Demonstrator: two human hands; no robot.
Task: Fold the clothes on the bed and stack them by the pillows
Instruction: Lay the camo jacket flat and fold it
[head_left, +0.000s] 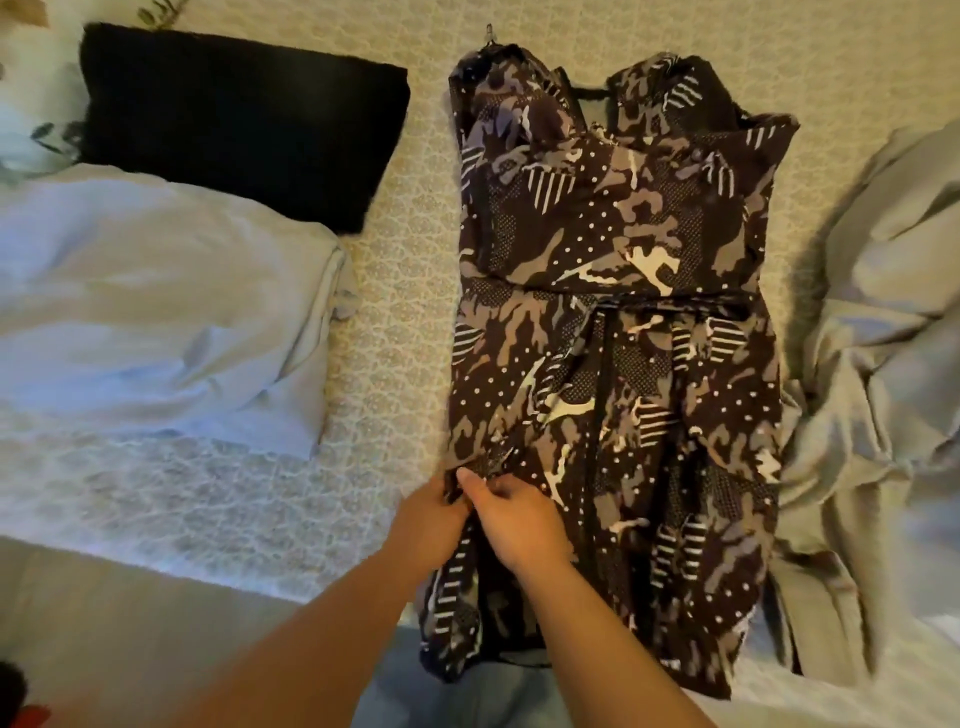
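Cream bedspread (395, 291) carries the patterned jacket (618, 338) spread flat at centre. Both hands, left hand (426, 525) and right hand (519, 525), pinch its hem at seven o'clock. Folding looks underway; next, carry that side toward three o'clock.

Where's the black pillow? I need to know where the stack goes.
In the head view, the black pillow lies at upper left on the bed, just above the white pillow and left of the patterned dress.

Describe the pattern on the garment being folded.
Dark camouflage garment with white dots and stripes; head view.
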